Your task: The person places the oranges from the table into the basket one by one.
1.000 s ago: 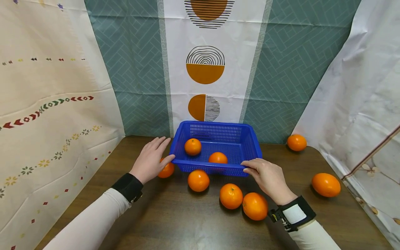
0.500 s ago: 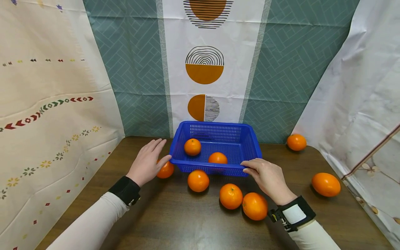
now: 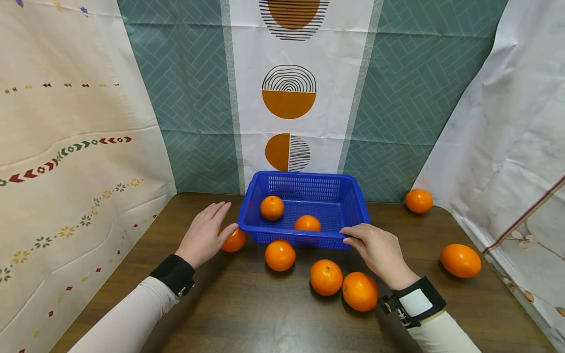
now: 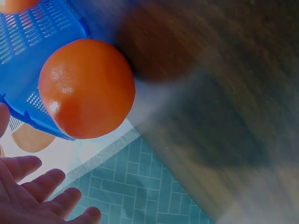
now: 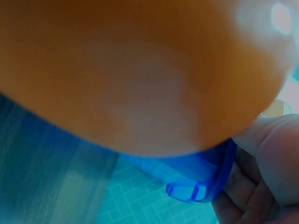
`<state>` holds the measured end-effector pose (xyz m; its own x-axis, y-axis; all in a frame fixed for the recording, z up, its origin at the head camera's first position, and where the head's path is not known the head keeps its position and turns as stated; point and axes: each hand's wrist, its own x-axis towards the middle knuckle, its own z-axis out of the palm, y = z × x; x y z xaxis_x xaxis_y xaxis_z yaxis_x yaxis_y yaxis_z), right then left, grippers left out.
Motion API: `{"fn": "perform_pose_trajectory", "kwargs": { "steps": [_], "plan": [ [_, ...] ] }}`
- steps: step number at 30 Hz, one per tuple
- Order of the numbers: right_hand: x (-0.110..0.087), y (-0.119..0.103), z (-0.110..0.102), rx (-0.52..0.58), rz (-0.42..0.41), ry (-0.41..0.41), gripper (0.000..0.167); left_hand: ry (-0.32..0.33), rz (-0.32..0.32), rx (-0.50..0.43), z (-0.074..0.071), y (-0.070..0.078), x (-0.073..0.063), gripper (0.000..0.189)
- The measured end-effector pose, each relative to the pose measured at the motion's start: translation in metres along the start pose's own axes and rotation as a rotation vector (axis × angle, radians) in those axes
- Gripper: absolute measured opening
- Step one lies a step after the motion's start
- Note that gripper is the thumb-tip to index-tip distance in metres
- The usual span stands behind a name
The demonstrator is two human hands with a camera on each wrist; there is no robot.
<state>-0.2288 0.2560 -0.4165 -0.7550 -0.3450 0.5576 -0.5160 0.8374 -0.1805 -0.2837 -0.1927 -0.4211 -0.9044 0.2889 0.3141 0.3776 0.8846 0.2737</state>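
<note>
A blue plastic basket (image 3: 304,175) stands at the back of the table with two oranges inside, one to the left (image 3: 272,208) and another near the front wall (image 3: 308,223). My right hand (image 3: 379,252) pinches the basket's rim at the front right corner, thumb below and fingers over it. Off the basket's front left corner, my left hand (image 3: 205,235) is spread with relaxed fingers, holding nothing. Beneath its thumb, partly covered in the head view, lies an orange (image 4: 88,88) beside the basket. In the right wrist view a large blurred orange (image 5: 140,79) hides much of the basket.
In front of the basket lies one orange (image 3: 280,255), and two more sit side by side (image 3: 326,277) near the right wrist. Farther right are two others, one (image 3: 419,201) at the back and one (image 3: 460,261) near the table's edge. Patterned cloths (image 3: 190,98) hang around the table.
My left hand has drawn back a little, left and toward me, away from the basket's corner. The right hand keeps its pinch on the rim, and the oranges stay where they were.
</note>
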Motion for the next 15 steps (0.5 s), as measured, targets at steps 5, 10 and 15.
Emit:
{"fn": "perform_pose_trajectory", "kwargs": {
  "steps": [5, 10, 15],
  "plan": [
    [-0.0002, 0.0003, 0.0001, 0.0, -0.004, 0.01, 0.023, 0.002, 0.009, -0.003, 0.0017, 0.0, -0.0019, 0.073],
    [-0.0003, 0.0001, 0.0005, -0.003, -0.01, 0.018, 0.023, -0.013, 0.003, 0.0, 0.0052, -0.0008, -0.0031, 0.073],
    [-0.0001, -0.0009, 0.0001, -0.005, -0.009, 0.016, 0.022, -0.02, 0.009, -0.001, 0.0076, -0.0008, -0.0043, 0.074]
  ]
}}
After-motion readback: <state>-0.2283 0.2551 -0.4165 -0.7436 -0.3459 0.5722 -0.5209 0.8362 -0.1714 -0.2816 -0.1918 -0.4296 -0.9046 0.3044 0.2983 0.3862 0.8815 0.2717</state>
